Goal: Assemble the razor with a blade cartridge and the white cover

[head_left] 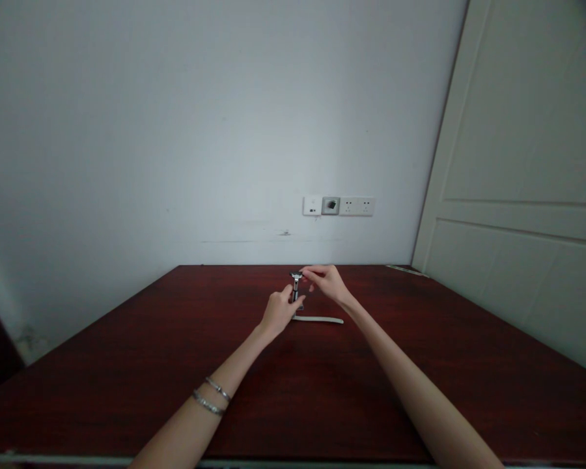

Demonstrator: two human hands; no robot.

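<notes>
A small T-shaped razor (296,279), silver and black, stands upright near the middle of the table (185,365). My left hand (279,309) is closed around its handle, thumb and fingers on either side. At the right end of the razor's head, the thumb and forefinger of my right hand (325,280) are pinched together. Just below the razor, a thin pale strip (318,319) lies flat on the wood, its left end close to my left hand. What kind of thing the strip is, I cannot tell. My fingers hide part of the razor's handle.
Behind the table's far edge rises a white wall (224,130) with a row of sockets (356,206). A pale panelled door (522,163) stands along the right side. Near the far right corner of the table lies a thin light strip (406,270).
</notes>
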